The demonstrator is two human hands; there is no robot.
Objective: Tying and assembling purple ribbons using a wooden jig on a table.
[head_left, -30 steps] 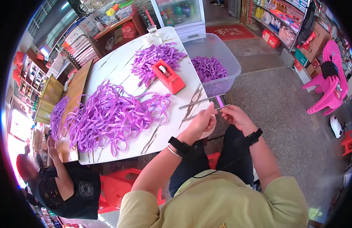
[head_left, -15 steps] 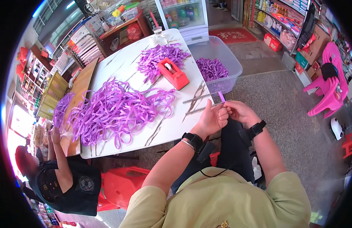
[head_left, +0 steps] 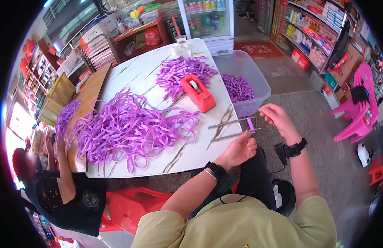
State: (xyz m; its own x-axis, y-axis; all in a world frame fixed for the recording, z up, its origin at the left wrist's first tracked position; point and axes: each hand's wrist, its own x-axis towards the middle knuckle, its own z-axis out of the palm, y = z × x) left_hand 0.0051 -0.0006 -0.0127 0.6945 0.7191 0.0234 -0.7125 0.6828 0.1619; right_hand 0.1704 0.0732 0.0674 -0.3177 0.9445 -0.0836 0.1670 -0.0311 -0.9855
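Observation:
Two thin metal rods (head_left: 226, 124) stick out past the table's right edge. A short band of purple ribbon (head_left: 251, 125) spans them near their ends. My left hand (head_left: 241, 149) is closed, its thumb and forefinger at the band's lower end by the nearer rod; they seem to pinch the ribbon. My right hand (head_left: 279, 120) is raised just right of the rod ends, fingertips pinched together and apart from the band. Whatever is in that pinch is too small to tell. A large tangle of loose purple ribbon (head_left: 133, 128) lies on the table left of the rods.
A red tape dispenser (head_left: 198, 93) stands beside a pile of short purple ribbon pieces (head_left: 183, 74) on the white table (head_left: 129, 74). More pieces lie in a clear plastic bin (head_left: 261, 82) at the table's right. Another person (head_left: 63, 182) sits at the left, hands near more ribbon.
My right hand has moved right and away from my left hand and the ribbon band. My left hand has shifted to the lower end of the band. The view has tilted slightly.

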